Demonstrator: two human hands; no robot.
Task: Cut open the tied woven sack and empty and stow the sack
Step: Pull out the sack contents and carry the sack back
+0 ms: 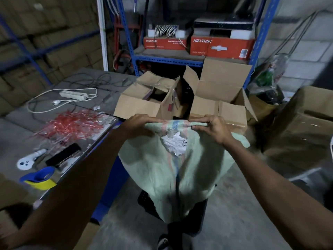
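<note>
We are holding the woven sack [173,170] up in front of us by one edge, the left hand [138,123] and the right hand [210,129] each with its grip closed tight on the bunched fabric. The sack is hanging limp above a dark crate [149,204] on the floor, just before the open cardboard box [180,103].

We are judging that it is nearly or fully empty, but the inside is hidden, so something may still be sitting in a fold. If we are shaking too hard, a piece could be flying past the crate onto the floor. The fabric is thin and slippery, so one corner could be sliding out of a hand. The torn label [175,143] is peeling and may be dropping scraps.
</note>
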